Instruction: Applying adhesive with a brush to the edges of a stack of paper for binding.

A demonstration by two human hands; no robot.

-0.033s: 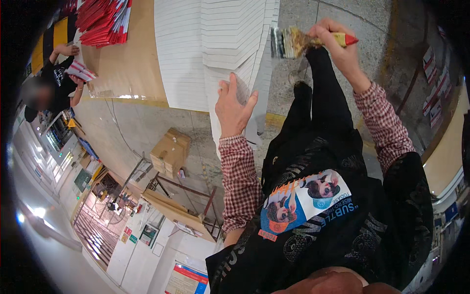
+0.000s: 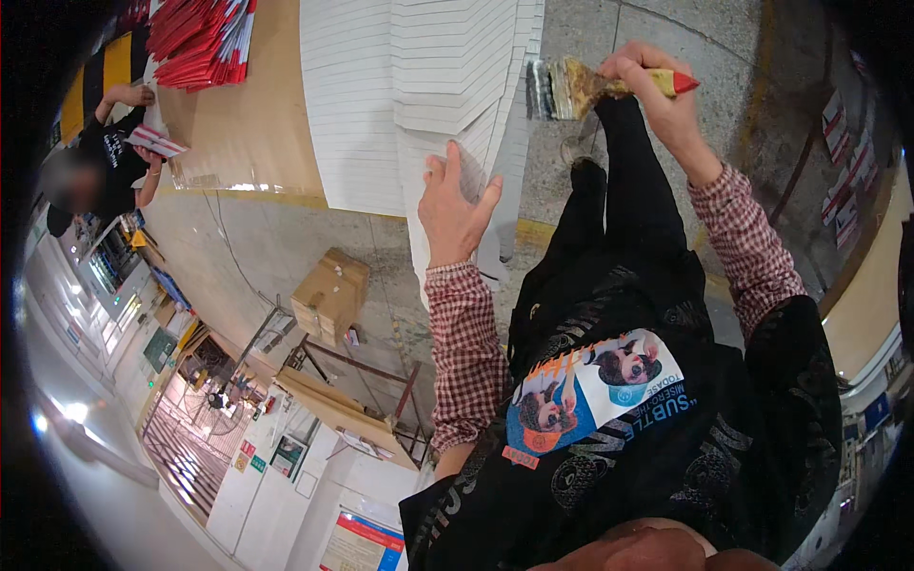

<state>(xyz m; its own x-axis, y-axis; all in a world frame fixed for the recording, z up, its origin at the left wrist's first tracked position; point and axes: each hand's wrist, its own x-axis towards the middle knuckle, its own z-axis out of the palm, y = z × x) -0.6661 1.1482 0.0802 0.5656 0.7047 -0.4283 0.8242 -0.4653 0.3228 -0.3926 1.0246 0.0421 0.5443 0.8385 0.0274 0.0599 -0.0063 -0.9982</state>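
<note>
My left hand rests palm down, fingers spread, on the near end of a fanned layer of white paper sheets. Those sheets overlap in steps, leaving only narrow strips of each in sight. To their right, my right hand grips the handle of a flat paintbrush with a red handle tip. Its bristles point left, close to the right edge of the sheets. The bristle ends look dark and pale, with yellowish stains nearer the handle. I cannot tell whether they touch the paper.
Brown board covers the table under the sheets. Red-and-white folded packets lie at its far left. A co-worker holds a packet beside that end. A cardboard box sits on the floor, near a metal frame.
The brush and my right hand have shifted slightly toward me. My left hand stays where it was. The co-worker's packet has tilted a little.
</note>
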